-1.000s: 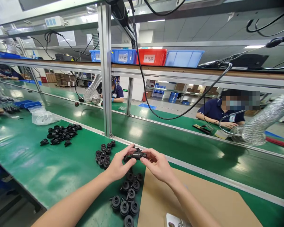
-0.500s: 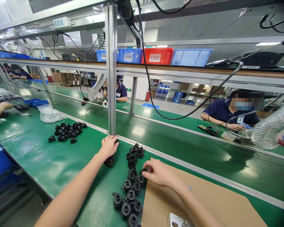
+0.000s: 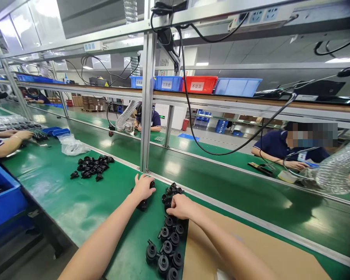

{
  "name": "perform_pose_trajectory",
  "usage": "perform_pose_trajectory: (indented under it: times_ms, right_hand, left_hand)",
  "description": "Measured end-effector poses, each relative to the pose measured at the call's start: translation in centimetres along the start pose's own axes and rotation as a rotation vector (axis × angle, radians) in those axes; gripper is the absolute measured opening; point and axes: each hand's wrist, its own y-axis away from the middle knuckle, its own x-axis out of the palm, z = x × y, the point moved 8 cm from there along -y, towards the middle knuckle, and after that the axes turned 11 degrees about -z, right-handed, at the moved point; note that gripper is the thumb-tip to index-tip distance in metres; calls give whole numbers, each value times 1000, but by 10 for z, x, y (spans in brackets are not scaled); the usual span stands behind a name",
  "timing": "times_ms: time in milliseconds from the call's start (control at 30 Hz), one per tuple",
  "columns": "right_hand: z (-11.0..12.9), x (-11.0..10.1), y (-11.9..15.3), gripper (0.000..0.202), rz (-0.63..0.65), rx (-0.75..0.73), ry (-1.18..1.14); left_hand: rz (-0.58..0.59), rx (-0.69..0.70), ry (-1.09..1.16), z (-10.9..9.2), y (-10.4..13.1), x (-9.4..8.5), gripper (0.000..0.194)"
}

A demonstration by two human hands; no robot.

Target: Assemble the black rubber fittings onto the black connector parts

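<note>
My left hand [image 3: 143,189] is bent over a few dark plastic parts on the green bench. A black part [image 3: 152,184] shows between its finger and thumb; the rest is largely covered by the palm. My right hand [image 3: 181,206] has its fingers curled down onto a black plastic part [image 3: 168,202] at the near end of a small pile [image 3: 174,189]. The fingertips are partly hidden. Below that hand, several round black fittings [image 3: 163,263], each with a top spout and side nozzle, stand upright in staggered rows.
Brown cardboard [image 3: 230,237] lies under my right forearm. Left of me are a heap of black parts [image 3: 93,166], a clear plastic bag [image 3: 72,145] and a blue bin [image 3: 2,194]. A metal post [image 3: 147,105] rises behind my left hand. Co-workers sit left and across.
My right hand has moved from beside the fittings up to the small pile, its fingers now curled down. My left hand stays over the same parts. The camera view has shifted.
</note>
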Motion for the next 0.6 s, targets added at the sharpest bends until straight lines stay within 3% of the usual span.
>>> perform_pose_trajectory:
  times_ms: [67,167,333,467,600]
  right_hand:
    - [-17,0,-2,23,64,17,-76]
    - [-50,-5,3,4,102,39,-182]
    - [-89,-15,21,30,7,49,-214]
    - [-98,-22,26,35,-104,8,-139]
    - [-104,-33,31,38,-134,-14,-63]
  left_hand:
    - [0,-3,1,0,0,1,39]
    - [-18,-13,4,1,0,2,29]
    - [-73,-12,68,-1,0,-1,19]
    - [-131,15,160,-10,2,-13,26]
    - [-180,40,288,-26,7,-27,26]
